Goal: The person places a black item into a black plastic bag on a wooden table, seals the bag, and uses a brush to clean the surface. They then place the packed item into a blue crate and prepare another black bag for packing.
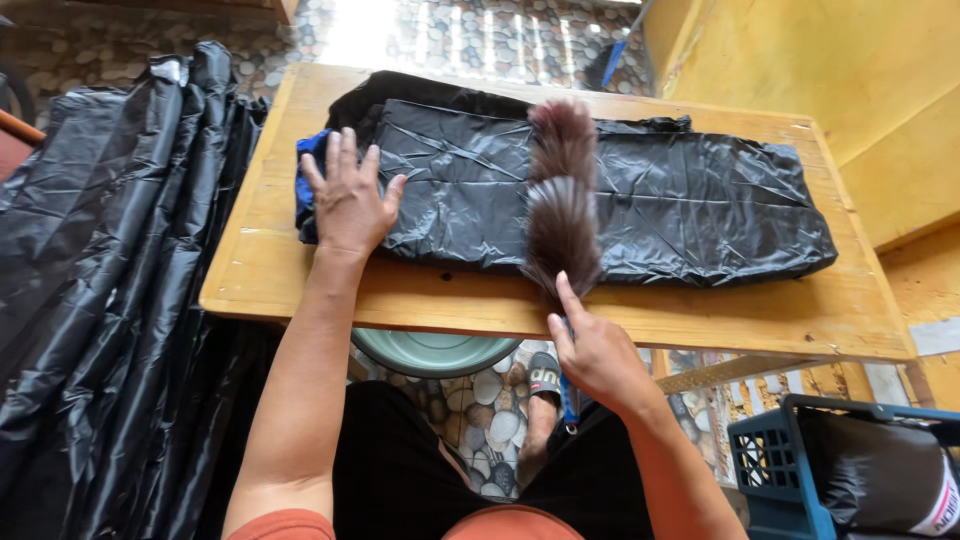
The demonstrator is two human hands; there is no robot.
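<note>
My left hand [347, 200] lies flat with the fingers spread, so it grips nothing; it presses on the left end of the black plastic package [640, 205], where a bit of blue cloth [305, 190] shows from under the plastic. My right hand [597, 352] is closed around the blue handle [569, 398] of a feather duster [562, 205], with the index finger stretched along it toward the feathers. The brown feathers lie across the middle of the package, well to the right of my left hand and just ahead of my right one. The package rests lengthwise on the wooden table [300, 285]. A heap of black plastic bags [110, 260] hangs at the left of the table. A blue crate [775, 465] with a dark bundle stands low at the right.
</note>
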